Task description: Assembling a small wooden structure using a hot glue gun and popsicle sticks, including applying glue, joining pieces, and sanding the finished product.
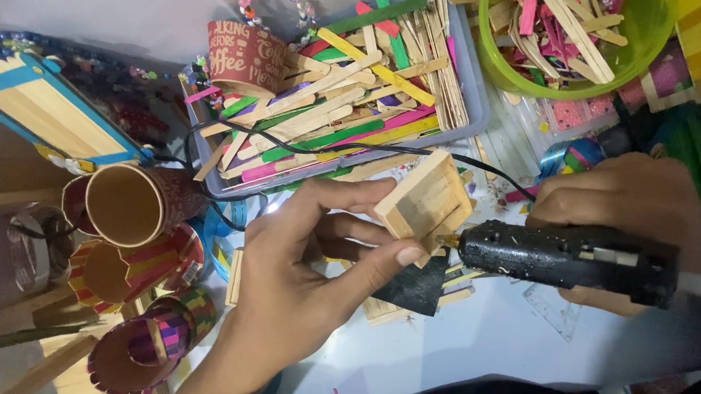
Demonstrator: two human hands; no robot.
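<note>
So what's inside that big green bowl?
The green bowl holds a heap of plain and pink craft sticks. Whatever lies under the heap, and the bowl's bottom, is covered.

A small square box of plain wooden craft sticks [424, 202] sits in the left hand [306, 270] at centre; right of it, touching its lower edge, the black glue gun [566, 258] – behind both, a grey tray of craft sticks [472, 97].

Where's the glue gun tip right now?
In the head view, right of centre: the black glue gun, held in the right hand, has its tip at the lower edge of the small stick box that the left hand holds.
</note>
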